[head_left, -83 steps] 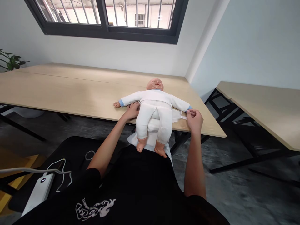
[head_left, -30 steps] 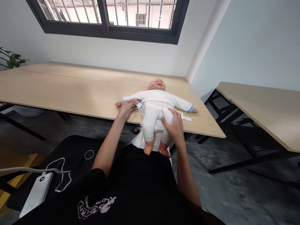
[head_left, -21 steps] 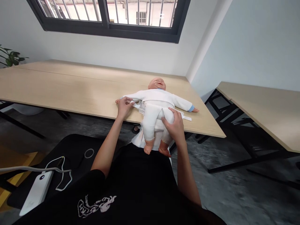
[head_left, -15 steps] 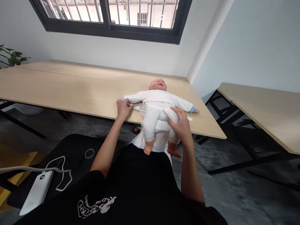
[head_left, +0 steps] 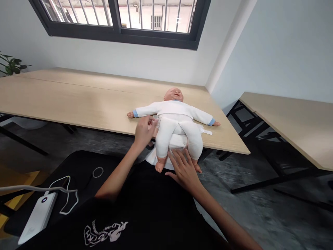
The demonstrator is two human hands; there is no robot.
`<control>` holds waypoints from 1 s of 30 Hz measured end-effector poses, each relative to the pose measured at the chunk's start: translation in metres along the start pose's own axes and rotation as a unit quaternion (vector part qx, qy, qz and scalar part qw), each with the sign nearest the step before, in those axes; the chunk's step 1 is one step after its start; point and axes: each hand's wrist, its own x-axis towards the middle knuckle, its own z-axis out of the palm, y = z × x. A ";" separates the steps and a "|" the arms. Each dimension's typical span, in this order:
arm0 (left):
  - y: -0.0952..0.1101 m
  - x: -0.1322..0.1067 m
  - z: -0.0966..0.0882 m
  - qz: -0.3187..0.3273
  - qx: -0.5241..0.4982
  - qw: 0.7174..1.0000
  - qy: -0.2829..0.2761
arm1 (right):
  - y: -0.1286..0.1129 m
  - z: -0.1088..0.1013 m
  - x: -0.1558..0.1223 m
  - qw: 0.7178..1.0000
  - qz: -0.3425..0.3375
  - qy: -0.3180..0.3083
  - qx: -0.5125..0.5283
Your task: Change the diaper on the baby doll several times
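Doll [head_left: 175, 110] on its back on bench [head_left: 104, 97], head toward window [head_left: 156, 39], arms out, legs over the front edge. Diaper [head_left: 178, 140] under its hips, front part hanging between the legs. White tab [head_left: 207, 132] sticks out flat on the doll's left side. Left hand [head_left: 148, 127] at the doll's right hip, fingers curled; can't tell if pinching anything. Right hand [head_left: 180, 166] spread, palm down, fingertips at the hanging part of the diaper, between the legs. Power bank [head_left: 39, 217] on chair [head_left: 83, 184], person's left.
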 end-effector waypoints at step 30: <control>0.004 0.005 -0.027 -0.075 -0.244 0.938 -0.236 | 0.005 -0.045 0.044 0.958 0.083 0.235 0.140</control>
